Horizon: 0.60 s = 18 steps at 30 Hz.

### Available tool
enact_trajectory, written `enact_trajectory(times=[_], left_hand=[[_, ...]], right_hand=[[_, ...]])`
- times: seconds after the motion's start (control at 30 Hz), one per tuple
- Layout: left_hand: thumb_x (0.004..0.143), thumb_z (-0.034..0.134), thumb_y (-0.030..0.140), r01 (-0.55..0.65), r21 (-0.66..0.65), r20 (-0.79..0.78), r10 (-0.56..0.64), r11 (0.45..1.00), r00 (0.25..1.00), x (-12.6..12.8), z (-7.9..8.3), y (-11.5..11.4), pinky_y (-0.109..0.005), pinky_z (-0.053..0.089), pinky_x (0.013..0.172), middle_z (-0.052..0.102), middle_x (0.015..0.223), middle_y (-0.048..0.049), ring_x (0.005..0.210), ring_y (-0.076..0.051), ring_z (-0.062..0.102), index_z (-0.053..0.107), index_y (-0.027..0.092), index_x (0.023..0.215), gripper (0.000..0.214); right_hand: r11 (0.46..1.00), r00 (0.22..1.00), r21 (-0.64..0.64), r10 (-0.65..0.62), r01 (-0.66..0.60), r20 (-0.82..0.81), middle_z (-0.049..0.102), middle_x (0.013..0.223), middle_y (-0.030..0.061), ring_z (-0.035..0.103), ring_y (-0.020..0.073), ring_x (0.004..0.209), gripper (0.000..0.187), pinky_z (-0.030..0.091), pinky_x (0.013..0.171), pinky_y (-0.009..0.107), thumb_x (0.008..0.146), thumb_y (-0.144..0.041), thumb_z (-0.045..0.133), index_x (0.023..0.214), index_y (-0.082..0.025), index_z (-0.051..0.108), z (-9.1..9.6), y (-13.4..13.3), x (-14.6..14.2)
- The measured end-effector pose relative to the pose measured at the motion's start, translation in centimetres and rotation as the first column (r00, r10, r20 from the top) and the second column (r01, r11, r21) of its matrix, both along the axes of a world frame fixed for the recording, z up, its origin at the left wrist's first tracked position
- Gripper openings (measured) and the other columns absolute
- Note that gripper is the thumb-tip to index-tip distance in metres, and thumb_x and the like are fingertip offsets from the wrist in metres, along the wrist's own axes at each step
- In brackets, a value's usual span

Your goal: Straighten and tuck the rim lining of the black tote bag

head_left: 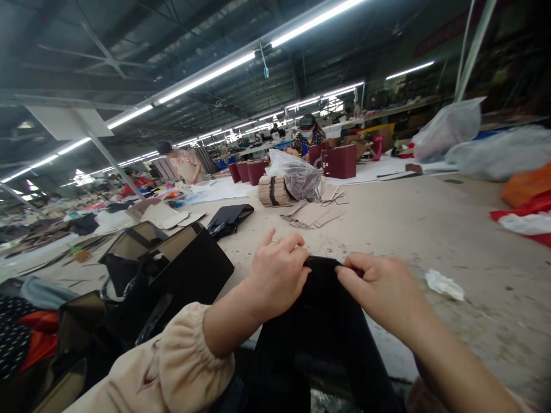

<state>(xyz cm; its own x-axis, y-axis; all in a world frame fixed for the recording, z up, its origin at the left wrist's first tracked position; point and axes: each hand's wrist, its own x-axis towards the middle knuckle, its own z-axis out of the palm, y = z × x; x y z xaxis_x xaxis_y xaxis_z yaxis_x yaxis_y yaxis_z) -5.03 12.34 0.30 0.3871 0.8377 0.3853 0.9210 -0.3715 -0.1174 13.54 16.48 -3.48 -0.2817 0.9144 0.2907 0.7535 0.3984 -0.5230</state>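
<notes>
A black bag (321, 327) with a dark, open inside stands in front of me at the table's near edge. My left hand (278, 275) pinches the left end of its far top rim between thumb and fingers. At the right end of that rim, my right hand (381, 287) is closed on the edge, thumb inside. The bag's lower part fades into shadow, so its base cannot be made out. To the left of my left hand sits a black box-shaped bag (193, 264) with a tan inside.
More black bags (84, 327) crowd the left. Ahead on the table (387, 212) lie tan card pieces (312, 215), a banded card bundle (272, 192), a plastic bag (297, 175) and maroon bags (340, 162). Crumpled white paper (444, 284) lies right. Co-workers (307, 137) work farther back.
</notes>
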Motion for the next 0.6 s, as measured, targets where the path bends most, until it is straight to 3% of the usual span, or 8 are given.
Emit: enact_trajectory(times=[0.2, 0.43, 0.6], left_hand=[[0.085, 0.057, 0.024, -0.017, 0.023, -0.004, 0.017, 1.000, 1.000, -0.57, -0.03, 0.03, -0.055, 0.022, 0.111, 0.062, 0.107, -0.0044, 0.095, -0.020, 0.060, 0.065, 0.018, 0.088, 0.011], [0.084, 0.057, 0.025, -0.048, 0.031, 0.009, 0.047, 0.998, 0.999, -0.84, -0.12, -0.14, -0.056, 0.022, 0.111, 0.062, 0.110, -0.0050, 0.095, -0.021, 0.060, 0.064, 0.017, 0.086, 0.011], [0.084, 0.056, 0.023, -0.048, -0.007, 0.007, 0.049, 0.999, 0.999, -0.91, 0.02, 0.00, -0.057, 0.021, 0.111, 0.062, 0.107, -0.0043, 0.094, -0.020, 0.060, 0.065, 0.017, 0.084, 0.011]], right_hand=[[1.000, 1.000, 0.021, -0.007, 0.008, -0.016, 0.045, 0.046, -0.0026, 0.042, 0.0131, 0.050, 0.029, 0.024, 0.054, 0.027, 0.076, -0.035, 0.047, 0.051, -0.021, 0.045, -0.37, 0.04, -0.31], [0.999, 1.000, 0.037, 0.003, -0.003, -0.012, 0.043, 0.045, -0.0026, 0.040, 0.0129, 0.049, 0.026, 0.023, 0.052, 0.027, 0.075, -0.032, 0.047, 0.052, -0.022, 0.049, -0.34, 0.32, -0.50], [0.997, 1.000, 0.083, 0.006, -0.006, -0.001, 0.041, 0.046, -0.0027, 0.040, 0.0124, 0.050, 0.030, 0.022, 0.053, 0.028, 0.076, -0.034, 0.047, 0.050, -0.021, 0.041, -0.60, 0.18, -0.54]])
